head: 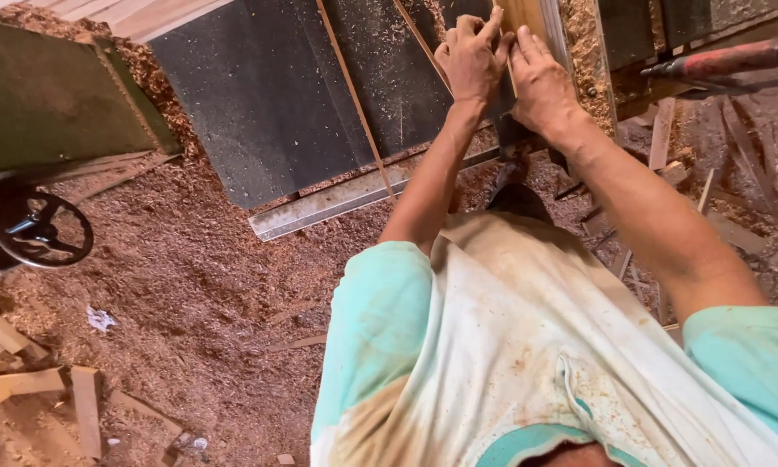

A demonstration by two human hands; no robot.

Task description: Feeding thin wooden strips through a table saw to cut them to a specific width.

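Both my hands reach forward over a dark metal saw table dusted with sawdust. My left hand rests on a light wooden board at the table's far right, fingers pressed on its left edge. My right hand lies flat beside it on the same board, fingers pointing forward and touching the left hand. The board runs away from me along a wooden fence. Thin wood strips lie across the table.
Thick reddish sawdust covers the floor. A black handwheel sits on a green machine at the left. Wood offcuts lie at the lower left. A red-handled tool rests at the upper right, with scrap sticks below it.
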